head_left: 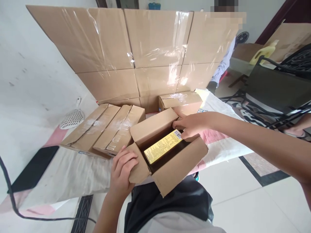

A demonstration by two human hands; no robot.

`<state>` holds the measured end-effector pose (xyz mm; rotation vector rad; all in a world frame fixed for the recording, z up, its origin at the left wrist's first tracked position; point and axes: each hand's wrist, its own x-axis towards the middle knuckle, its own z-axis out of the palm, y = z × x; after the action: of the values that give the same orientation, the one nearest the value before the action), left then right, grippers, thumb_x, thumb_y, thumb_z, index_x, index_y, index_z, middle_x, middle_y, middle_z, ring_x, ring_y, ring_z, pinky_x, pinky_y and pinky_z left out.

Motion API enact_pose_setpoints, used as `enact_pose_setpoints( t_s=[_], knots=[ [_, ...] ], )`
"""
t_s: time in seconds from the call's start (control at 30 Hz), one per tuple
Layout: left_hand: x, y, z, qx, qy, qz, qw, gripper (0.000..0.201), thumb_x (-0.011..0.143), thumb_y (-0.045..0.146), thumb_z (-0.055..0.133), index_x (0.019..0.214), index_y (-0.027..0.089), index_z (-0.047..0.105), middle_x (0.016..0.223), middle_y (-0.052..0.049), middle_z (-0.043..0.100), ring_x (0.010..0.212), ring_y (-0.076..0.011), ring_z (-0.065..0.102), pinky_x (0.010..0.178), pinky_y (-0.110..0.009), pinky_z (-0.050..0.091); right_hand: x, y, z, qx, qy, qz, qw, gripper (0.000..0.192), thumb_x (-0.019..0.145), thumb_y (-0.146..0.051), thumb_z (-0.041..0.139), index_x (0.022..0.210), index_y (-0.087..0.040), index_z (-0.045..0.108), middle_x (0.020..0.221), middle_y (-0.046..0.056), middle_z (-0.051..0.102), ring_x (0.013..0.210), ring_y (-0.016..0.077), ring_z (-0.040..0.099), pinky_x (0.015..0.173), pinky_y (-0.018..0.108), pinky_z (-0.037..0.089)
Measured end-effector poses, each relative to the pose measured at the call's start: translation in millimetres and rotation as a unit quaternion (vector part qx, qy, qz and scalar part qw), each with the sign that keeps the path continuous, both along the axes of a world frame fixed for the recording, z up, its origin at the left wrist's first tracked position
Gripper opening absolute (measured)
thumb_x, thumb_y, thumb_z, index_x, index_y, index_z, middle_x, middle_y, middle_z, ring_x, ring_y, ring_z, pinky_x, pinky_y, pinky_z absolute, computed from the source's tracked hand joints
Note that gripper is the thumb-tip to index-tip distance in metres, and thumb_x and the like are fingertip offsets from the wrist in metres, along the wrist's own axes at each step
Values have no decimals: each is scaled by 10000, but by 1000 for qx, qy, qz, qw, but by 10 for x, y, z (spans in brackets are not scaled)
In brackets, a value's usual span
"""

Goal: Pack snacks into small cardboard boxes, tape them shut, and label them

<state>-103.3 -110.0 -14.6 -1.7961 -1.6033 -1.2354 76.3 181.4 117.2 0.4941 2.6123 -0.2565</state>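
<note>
There is one view only, from a camera worn on the person's head, looking forward and steeply down over the person's own lap and forearms. It sits close: the open carton (167,152) held by the left hand (123,171) and right hand (191,124) fills the lower middle, while the wall of taped boxes (136,48) rises just beyond it. The wide lens bends the edges, taking in the floor at right and the black phone (34,168) at left.
</note>
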Motion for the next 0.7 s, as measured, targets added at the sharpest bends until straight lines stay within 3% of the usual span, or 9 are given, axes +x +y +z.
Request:
enact_pose_setpoints(
  t_s=[0.1, 0.23, 0.33, 0.4, 0.43, 0.5, 0.57, 0.63, 0.7],
  knots=[
    [3, -3, -11, -4, -19, 0, 1000, 240, 929, 83, 523, 1107, 222, 606, 1094, -103, 679, 1109, -255, 623, 1078, -583, 519, 114, 23, 85, -49, 28, 20, 998, 500, 769, -456, 733, 1242, -330, 634, 1120, 61, 666, 598, 173, 567, 568, 360, 433],
    [27, 19, -25, -15, -17, -1, 1000, 265, 918, 65, 519, 1114, 219, 610, 1106, -103, 691, 1110, -251, 628, 1092, -566, 501, 432, 29, 178, -130, 134, 18, 982, 693, 773, -483, 771, 1398, -319, 519, 1258, 79, 645, 848, 244, 660, 654, 347, 520],
    [40, 45, -33, -3, -6, 6, 1000, 262, 907, 74, 531, 1111, 220, 608, 1079, -102, 681, 1066, -258, 621, 1068, -568, 500, 686, 80, 65, -230, 205, -11, 951, 798, 811, -504, 734, 1521, -319, 422, 1403, 86, 603, 1001, 249, 670, 749, 337, 560],
    [64, 64, -38, 17, -17, 40, 999, 238, 905, 90, 552, 1092, 220, 621, 1094, -117, 642, 1088, -280, 588, 1052, -588, 489, 843, 153, -131, -272, 302, -84, 910, 797, 823, -553, 695, 1534, -312, 427, 1459, 99, 576, 1020, 248, 676, 783, 359, 570],
    [89, 76, -37, 28, -29, 76, 996, 229, 902, 107, 580, 1096, 219, 630, 1130, -130, 613, 1123, -297, 564, 1049, -599, 477, 916, 198, -260, -256, 373, -152, 879, 735, 829, -571, 671, 1485, -292, 493, 1432, 109, 598, 1002, 251, 681, 790, 376, 571],
    [166, 113, -24, 49, -71, 163, 983, 311, 874, 154, 681, 1175, 213, 627, 1203, -152, 558, 1185, -328, 517, 1012, -582, 476, 1042, 284, -557, -152, 491, -321, 795, 543, 834, -568, 645, 1258, -229, 663, 1264, 124, 687, 948, 259, 683, 806, 407, 560],
    [267, 163, 9, 46, -127, 214, 967, 453, 840, 196, 767, 1261, 203, 600, 1198, -149, 569, 1157, -323, 535, 922, -509, 496, 1126, 339, -859, -67, 500, -450, 737, 384, 831, -527, 639, 994, -190, 727, 1048, 117, 737, 900, 263, 679, 819, 415, 542],
    [361, 212, 60, 14, -160, 214, 964, 422, 878, 215, 745, 1275, 199, 603, 1140, -128, 641, 1080, -297, 597, 855, -447, 486, 1147, 338, -1115, -80, 451, -477, 750, 334, 833, -501, 631, 897, -188, 728, 978, 102, 748, 898, 258, 677, 824, 396, 530],
    [417, 239, 119, -36, -136, 188, 972, 246, 969, 220, 617, 1213, 210, 651, 1128, -117, 705, 1051, -286, 646, 878, -444, 458, 1103, 291, -1296, -137, 418, -422, 793, 345, 843, -513, 627, 940, -200, 734, 1025, 89, 753, 892, 238, 676, 803, 364, 525]
  ],
)
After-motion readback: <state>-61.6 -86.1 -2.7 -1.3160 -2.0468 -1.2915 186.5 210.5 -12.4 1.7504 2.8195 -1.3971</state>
